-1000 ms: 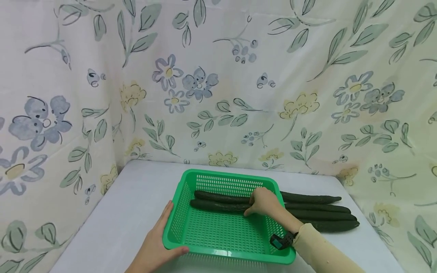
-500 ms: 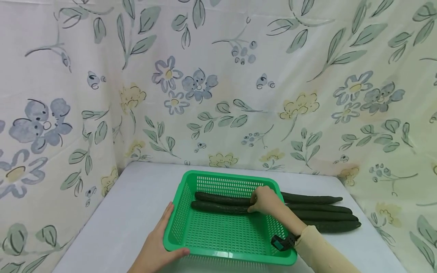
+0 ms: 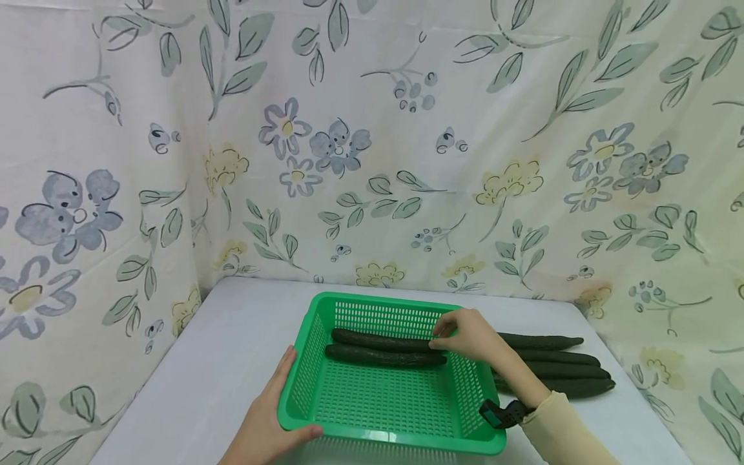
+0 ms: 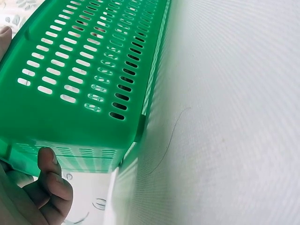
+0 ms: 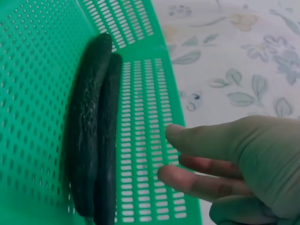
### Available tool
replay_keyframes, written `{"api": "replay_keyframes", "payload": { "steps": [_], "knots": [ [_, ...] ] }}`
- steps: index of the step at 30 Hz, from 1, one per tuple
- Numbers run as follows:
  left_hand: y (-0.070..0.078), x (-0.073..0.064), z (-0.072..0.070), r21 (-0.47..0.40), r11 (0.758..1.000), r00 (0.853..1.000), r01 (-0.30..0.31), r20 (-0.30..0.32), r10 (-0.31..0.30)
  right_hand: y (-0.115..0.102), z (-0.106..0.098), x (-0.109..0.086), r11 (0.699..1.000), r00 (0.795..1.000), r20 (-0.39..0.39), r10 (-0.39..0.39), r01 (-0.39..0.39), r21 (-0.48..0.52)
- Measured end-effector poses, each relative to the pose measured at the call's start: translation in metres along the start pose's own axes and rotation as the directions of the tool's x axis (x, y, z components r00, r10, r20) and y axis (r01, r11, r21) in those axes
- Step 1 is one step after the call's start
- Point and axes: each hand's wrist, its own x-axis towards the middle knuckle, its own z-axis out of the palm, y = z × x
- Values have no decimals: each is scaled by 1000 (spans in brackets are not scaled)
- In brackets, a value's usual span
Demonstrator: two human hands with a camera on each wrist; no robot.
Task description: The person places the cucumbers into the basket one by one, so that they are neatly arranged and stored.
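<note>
Two dark green cucumbers point(image 3: 386, 356) lie side by side along the far wall inside a green plastic basket point(image 3: 383, 431). Over their right ends hovers my right hand point(image 3: 467, 336), bent at the fingers with nothing between them. The right wrist view has the hand point(image 5: 248, 164) apart from the cucumbers point(image 5: 91, 136), its thumb and fingers separated. My left hand point(image 3: 264, 420) rests against the basket's near left corner, thumb on the front rim and fingers along the left side. In the left wrist view, its lower fingers point(image 4: 54, 187) are loosely bent beside the basket's end wall.
Several more cucumbers point(image 3: 558, 369) lie on the white table point(image 3: 232, 336) right of the basket, partly behind my right forearm. A floral cloth point(image 3: 372, 161) hangs behind and at the sides of the table. A black watch point(image 3: 502, 414) is on my right wrist.
My right hand has let go of the nearer cucumber and risen slightly up and to the right, uncovering its right end. The left hand and the basket stay almost in place.
</note>
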Motion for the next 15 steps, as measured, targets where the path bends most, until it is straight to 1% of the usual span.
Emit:
{"api": "replay_keyframes", "payload": {
  "steps": [4, 10, 15],
  "knots": [
    [0, 0, 0, 0, 1000, 1000, 7, 3, -7, 6, -5, -8, 1000, 1000, -28, 8, -7, 23],
    [0, 0, 0, 9, 1000, 1000, -13, -7, 13, 18, -9, -18, 996, 999, -52, -2, 6, 86],
    [1, 0, 0, 2, 1000, 1000, -2, -2, 2, 28, -16, -27, 991, 997, -75, 26, -16, 130]
  ]
}}
